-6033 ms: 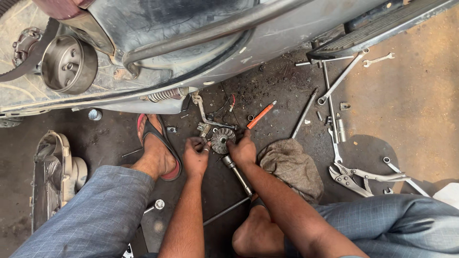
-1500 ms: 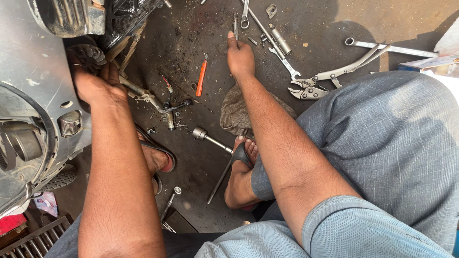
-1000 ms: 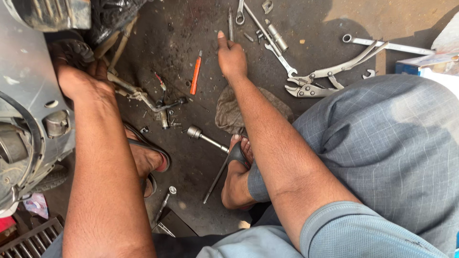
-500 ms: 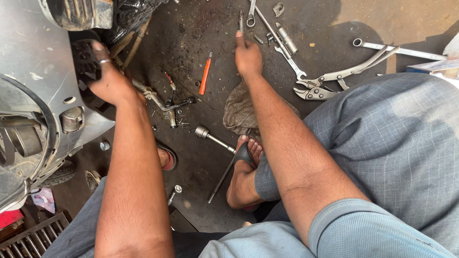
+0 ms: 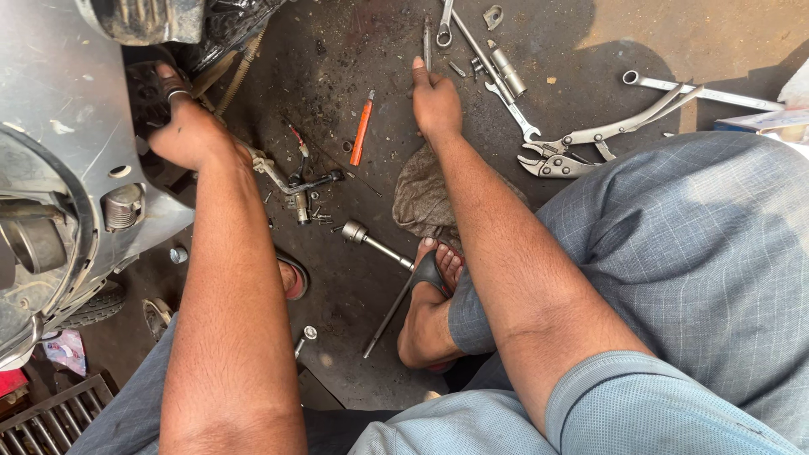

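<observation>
On the oily floor, right hand (image 5: pixel 436 103) fingers (image 5: pixel 419 69) touch a thin rod (image 5: pixel 426 40).

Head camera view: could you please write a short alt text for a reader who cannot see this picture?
A person squatting on a dark, oily floor reaches the left hand into a grey scooter body while the right hand touches a thin metal tool on the ground. An orange screwdriver, locking pliers, wrenches and a dirty rag lie around.
</observation>
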